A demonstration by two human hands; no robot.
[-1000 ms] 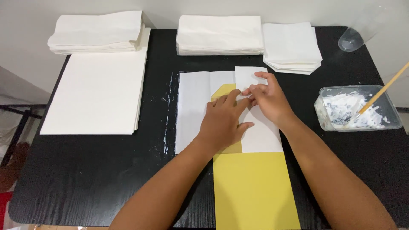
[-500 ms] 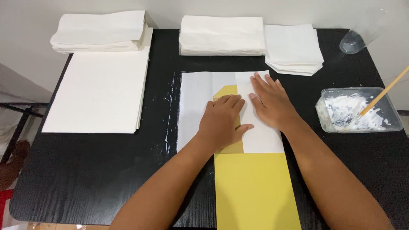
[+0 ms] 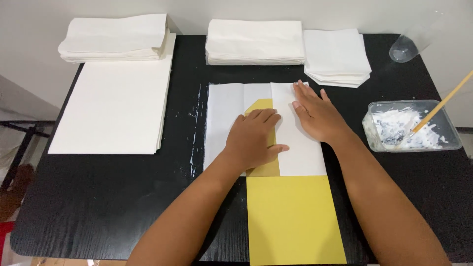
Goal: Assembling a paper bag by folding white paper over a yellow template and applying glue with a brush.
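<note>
A white paper sheet (image 3: 224,118) lies on the black table (image 3: 113,197), folded over a yellow card (image 3: 293,219) that sticks out toward me. My left hand (image 3: 253,140) presses flat on the yellow strip showing between the white flaps. My right hand (image 3: 315,113) lies flat, fingers spread, on the right white flap (image 3: 303,152). Neither hand holds anything.
A clear tub of white paste (image 3: 411,125) with a wooden stick (image 3: 443,101) sits at the right. Stacks of folded white paper (image 3: 256,42), (image 3: 337,56), (image 3: 116,37) line the far edge. A flat white sheet pile (image 3: 113,106) lies left. A clear cup (image 3: 406,47) stands far right.
My right hand has flattened the right white flap down and slid up along it, fingers now spread. My left hand stays pressed in place.
</note>
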